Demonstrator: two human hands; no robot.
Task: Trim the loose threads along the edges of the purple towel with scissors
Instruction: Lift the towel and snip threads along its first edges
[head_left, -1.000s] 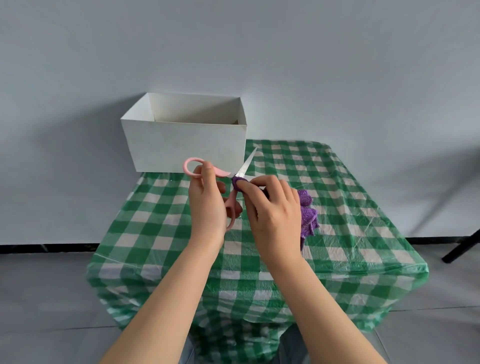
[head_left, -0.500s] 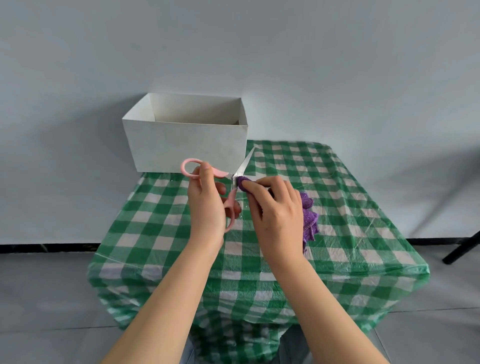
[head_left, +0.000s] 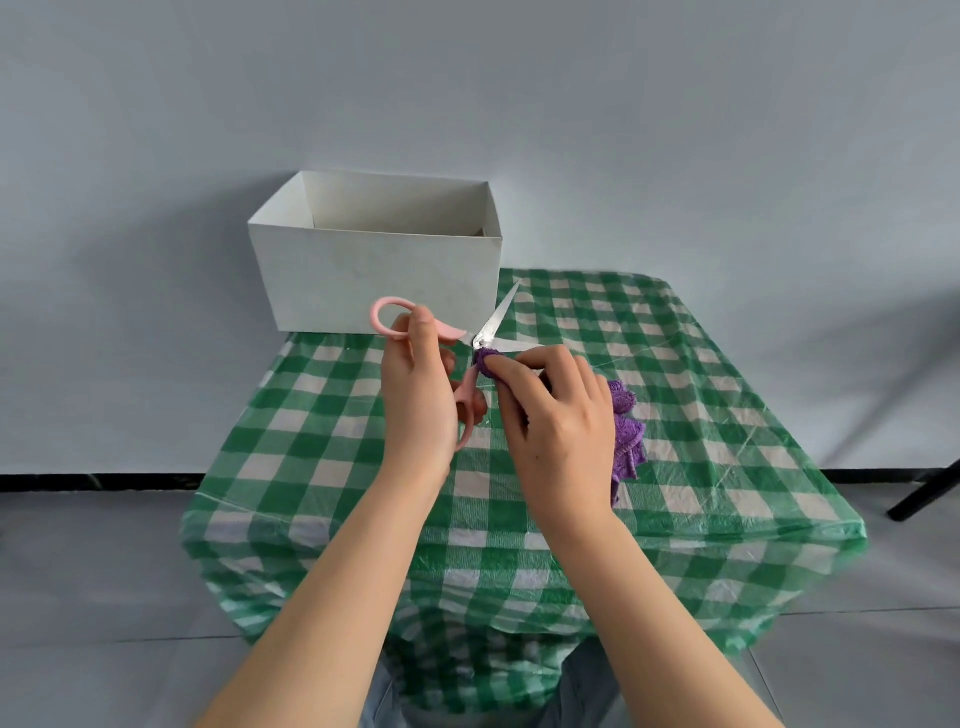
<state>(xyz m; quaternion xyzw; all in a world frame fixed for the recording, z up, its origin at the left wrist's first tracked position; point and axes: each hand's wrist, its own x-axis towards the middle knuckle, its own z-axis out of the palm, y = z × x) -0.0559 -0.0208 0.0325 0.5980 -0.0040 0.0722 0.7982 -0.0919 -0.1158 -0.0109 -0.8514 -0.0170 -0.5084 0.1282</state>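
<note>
My left hand (head_left: 418, 402) grips pink-handled scissors (head_left: 488, 332) above the table, with the blades spread apart and pointing up and to the right. My right hand (head_left: 558, 431) holds the purple towel (head_left: 626, 434) bunched under its palm. Its fingertips pinch a small fold of the towel right at the scissors' pivot, between the blades. Most of the towel is hidden behind my right hand; a crumpled part hangs out on its right side.
An open white cardboard box (head_left: 379, 280) stands at the table's back left corner. The table (head_left: 701, 415) wears a green and white checked plastic cloth. A dark furniture leg (head_left: 924, 491) shows on the floor at the right.
The scissor blades have spread wider. My right hand has brought the pinched fold of towel closer to the pivot. Both hands have stayed in nearly the same place.
</note>
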